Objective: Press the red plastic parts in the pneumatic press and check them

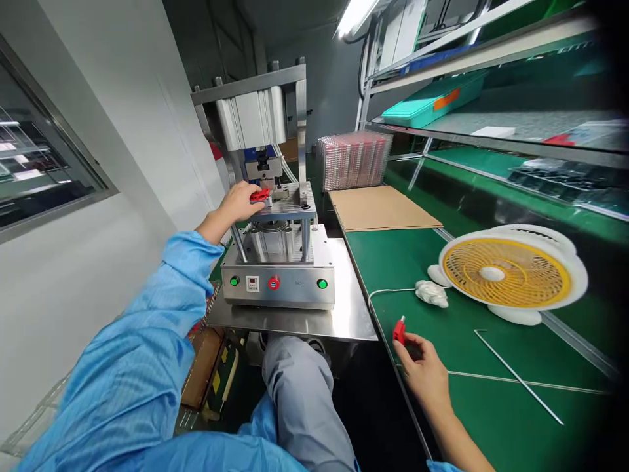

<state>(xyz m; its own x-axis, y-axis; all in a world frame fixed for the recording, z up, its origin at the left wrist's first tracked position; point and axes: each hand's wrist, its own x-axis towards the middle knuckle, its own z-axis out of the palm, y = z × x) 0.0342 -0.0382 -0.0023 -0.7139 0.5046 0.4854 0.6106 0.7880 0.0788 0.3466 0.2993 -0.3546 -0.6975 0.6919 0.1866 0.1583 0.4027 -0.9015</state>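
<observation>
At the small metal press (pixel 278 285), my left hand (pixel 240 202) reaches in from the left, its fingers on a red part (pixel 260 195) at the fixture on the upper plate. My right hand (pixel 421 367) is over the front edge of the green bench and pinches a second red part (pixel 400 330) with a pale tip pointing up. The press has two green buttons and a red one on its front panel, and its head is above the fixture.
On the green bench (pixel 393 255) are a yellow and white fan (pixel 501 272), a white bundle with a cable (pixel 431 294), a thin metal rod (pixel 521 380) and a cardboard sheet (pixel 386 207). Stacked trays (pixel 354 160) stand behind. A shelf holds a teal bin (pixel 435 101).
</observation>
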